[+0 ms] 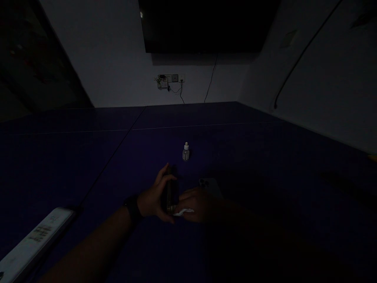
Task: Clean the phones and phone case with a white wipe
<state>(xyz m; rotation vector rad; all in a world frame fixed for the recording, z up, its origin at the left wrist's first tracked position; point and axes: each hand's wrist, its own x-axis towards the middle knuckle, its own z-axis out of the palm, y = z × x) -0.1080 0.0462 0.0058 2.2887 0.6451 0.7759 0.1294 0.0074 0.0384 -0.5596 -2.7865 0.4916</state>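
Observation:
My left hand (153,199), with a dark watch on its wrist, grips the edges of a dark, phone-sized slab (169,196) tilted up on its side. My right hand (196,203) is closed on a crumpled white wipe (186,211), which touches the slab's near end. Partly covered by the right hand, a phone (215,188) lies with its rear cameras facing up. A small clear dropper bottle (185,153) with a white cap stands upright beyond both hands. Dim light hides the slab's details.
A white power strip (38,239) lies at the lower left on the dark blue surface (159,122). Wall sockets with cables (171,78) are at the back, below a large dark screen (206,27). A black cable (303,55) runs down the right wall.

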